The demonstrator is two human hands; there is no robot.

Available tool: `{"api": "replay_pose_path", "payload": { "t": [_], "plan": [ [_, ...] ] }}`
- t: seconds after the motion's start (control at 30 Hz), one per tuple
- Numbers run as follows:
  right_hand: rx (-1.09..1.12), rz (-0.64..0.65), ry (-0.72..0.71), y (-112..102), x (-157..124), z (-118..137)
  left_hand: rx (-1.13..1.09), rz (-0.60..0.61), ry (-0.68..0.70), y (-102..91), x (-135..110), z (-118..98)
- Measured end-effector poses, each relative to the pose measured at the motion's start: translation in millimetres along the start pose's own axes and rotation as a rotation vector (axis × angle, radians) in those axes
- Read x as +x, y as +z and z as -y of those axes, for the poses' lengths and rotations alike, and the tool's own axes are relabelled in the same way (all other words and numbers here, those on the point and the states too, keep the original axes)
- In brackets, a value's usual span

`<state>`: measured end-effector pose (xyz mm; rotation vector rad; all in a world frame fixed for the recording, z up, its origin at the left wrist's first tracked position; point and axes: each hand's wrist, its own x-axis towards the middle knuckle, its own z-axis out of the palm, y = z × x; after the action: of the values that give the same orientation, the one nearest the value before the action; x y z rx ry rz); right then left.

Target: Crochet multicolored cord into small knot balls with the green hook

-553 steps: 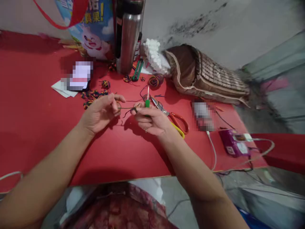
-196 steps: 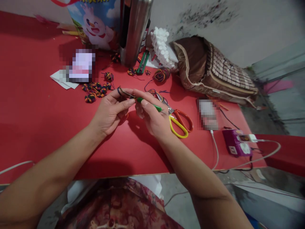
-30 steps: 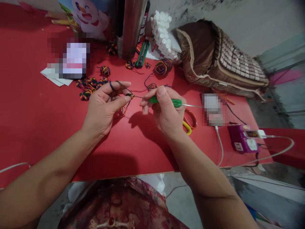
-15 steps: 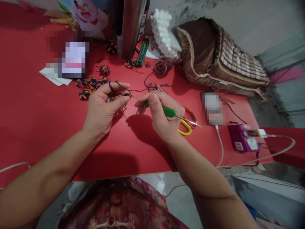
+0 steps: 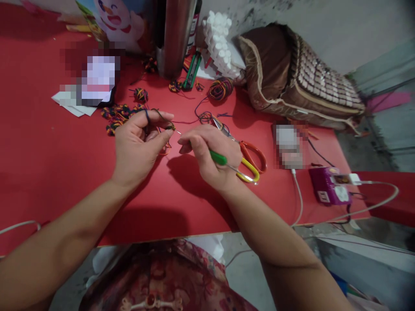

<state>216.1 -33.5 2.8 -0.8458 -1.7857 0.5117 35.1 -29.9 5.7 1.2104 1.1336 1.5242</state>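
Observation:
My left hand (image 5: 139, 144) pinches a small piece of dark multicoloured crochet (image 5: 170, 127) between thumb and fingers, with yarn looped around the index finger. In my right hand (image 5: 212, 153) is a crochet hook (image 5: 218, 158) with a green handle, held like a pen; its thin tip meets the crochet piece, and its other metal end sticks out past the wrist side. Beyond the left hand lie several finished-looking crochet pieces (image 5: 112, 113). A ball of dark multicoloured yarn (image 5: 221, 88) rests farther back, its strand trailing across the table.
Scissors (image 5: 253, 157) with red and yellow handles lie right of my right hand. A green box cutter (image 5: 192, 71), a steel flask (image 5: 175, 39) and a brown cushion (image 5: 301, 77) stand farther back. At the right is a purple power adapter (image 5: 327, 185) with white cables.
My right hand has shifted slightly left and turned, so the hook's rear end points lower. My left hand still pinches the crochet piece.

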Motion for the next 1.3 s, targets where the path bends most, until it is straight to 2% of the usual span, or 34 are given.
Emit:
{"api": "replay_pose_path", "payload": {
  "t": [0.1, 0.2, 0.33, 0.47, 0.57, 0.73, 0.8, 0.83, 0.97, 1.03, 1.13, 1.3],
  "plan": [
    [-0.056, 0.071, -0.095, -2.4, 0.3, -5.4, -0.136, -0.011, -0.055, 1.2, 2.6, 1.6],
    [-0.045, 0.096, -0.099, -2.2, 0.4, -9.5, -0.262, -0.024, -0.156, 2.7, 4.9, 2.7],
    [-0.04, 0.088, -0.06, 0.3, -1.1, -9.8, -0.342, -0.044, -0.283, 3.2, 6.5, 2.0],
    [-0.044, 0.068, 0.019, 0.6, -1.1, -6.8, -0.324, -0.056, -0.316, 0.7, 7.0, 1.8],
    [0.065, 0.032, 0.104, 0.4, 0.9, -3.9, -0.248, -0.018, -0.245, -2.0, 6.8, 1.6],
    [0.301, -0.059, 0.258, 3.5, 2.4, -1.6, 0.079, 0.028, 0.044, -3.9, 4.7, 1.1],
    [0.256, -0.053, 0.204, 4.0, 1.4, -2.3, 0.12, 0.014, 0.084, -3.5, 3.9, 1.9],
    [0.191, -0.032, 0.126, 3.9, 0.8, -3.2, 0.118, 0.01, 0.074, -3.1, 3.6, 2.6],
    [-0.22, 0.075, -0.327, 4.6, -1.0, -10.3, 0.05, -0.011, 0.019, -2.0, 3.6, 6.1],
    [-0.387, 0.105, -0.454, 7.0, -1.6, -14.3, 0.046, -0.023, 0.012, -2.3, 3.7, 7.2],
    [-0.456, 0.125, -0.506, 10.3, -2.1, -17.2, 0.111, -0.016, 0.009, -4.1, 3.3, 6.3],
    [-0.168, 0.053, -0.363, 6.6, -0.7, -12.9, 0.158, 0.045, 0.033, -7.8, 5.3, 4.6]
  ]
}}
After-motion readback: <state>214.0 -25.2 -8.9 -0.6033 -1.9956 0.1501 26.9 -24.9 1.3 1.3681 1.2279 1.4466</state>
